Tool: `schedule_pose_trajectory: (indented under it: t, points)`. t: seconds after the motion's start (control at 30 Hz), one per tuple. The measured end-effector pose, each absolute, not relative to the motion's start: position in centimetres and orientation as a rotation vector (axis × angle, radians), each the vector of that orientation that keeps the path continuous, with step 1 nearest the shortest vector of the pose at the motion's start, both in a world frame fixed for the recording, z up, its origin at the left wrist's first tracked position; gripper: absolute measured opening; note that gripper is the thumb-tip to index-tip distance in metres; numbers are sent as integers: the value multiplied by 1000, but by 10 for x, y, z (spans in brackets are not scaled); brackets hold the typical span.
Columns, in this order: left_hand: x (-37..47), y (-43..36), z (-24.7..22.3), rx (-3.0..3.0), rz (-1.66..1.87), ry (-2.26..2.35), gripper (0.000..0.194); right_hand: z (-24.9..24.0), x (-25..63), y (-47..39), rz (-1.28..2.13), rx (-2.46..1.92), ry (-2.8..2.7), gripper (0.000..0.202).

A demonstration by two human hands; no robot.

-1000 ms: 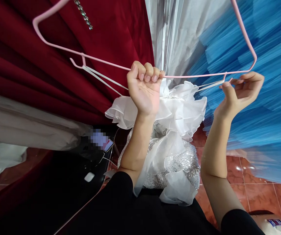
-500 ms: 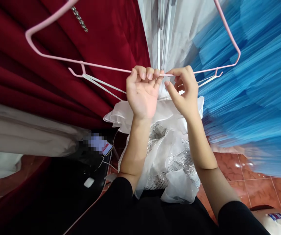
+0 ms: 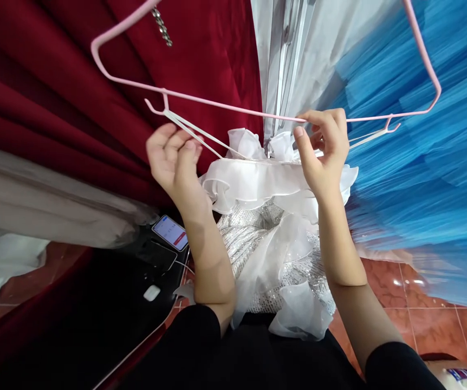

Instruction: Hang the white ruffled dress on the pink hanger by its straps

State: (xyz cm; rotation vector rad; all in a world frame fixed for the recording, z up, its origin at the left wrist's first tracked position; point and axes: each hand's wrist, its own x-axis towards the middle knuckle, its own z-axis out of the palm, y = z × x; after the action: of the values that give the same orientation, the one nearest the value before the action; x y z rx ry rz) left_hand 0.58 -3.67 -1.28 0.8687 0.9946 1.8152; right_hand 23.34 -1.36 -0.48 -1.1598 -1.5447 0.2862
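Observation:
A pink hanger (image 3: 217, 104) spans the upper part of the head view. White straps (image 3: 201, 135) loop over its small left hook and run down to a white ruffled, silver-sequined dress (image 3: 253, 181). My right hand (image 3: 325, 146) pinches the hanger's lower bar right of centre, thumb below it. Just under the left hook, my left hand (image 3: 176, 154) is beside the straps with its fingers curled; whether a strap lies between them is unclear. At the right hook, another pair of straps (image 3: 367, 140) hangs.
Dark red fabric (image 3: 205, 49) hangs at the left and blue tulle (image 3: 428, 179) at the right. Lower left, a lit phone (image 3: 170, 233) and a small white case (image 3: 151, 293) lie on a black surface (image 3: 107, 325). Red tiles (image 3: 432, 325) show lower right.
My left hand has let go of the hanger's bar and moved left to the straps near the left hook. The hanger appears further right in view, still pinched by my right hand.

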Motion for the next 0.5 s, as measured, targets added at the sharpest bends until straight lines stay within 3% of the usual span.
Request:
schedule_pose_trajectory:
  t: [0.1, 0.3, 0.5]
  points:
    - [23, -32, -18, 965, 2062, 1058, 5, -5, 233, -14, 261, -1163, -1509, 32]
    - [33, -57, 15, 950, 2130, 1001, 24, -4, 233, -4, 210, -1188, -1415, 37]
    - [9, -73, 41, 758, 1709, 909, 37, 0, 232, 4, 239, -1189, -1425, 36]
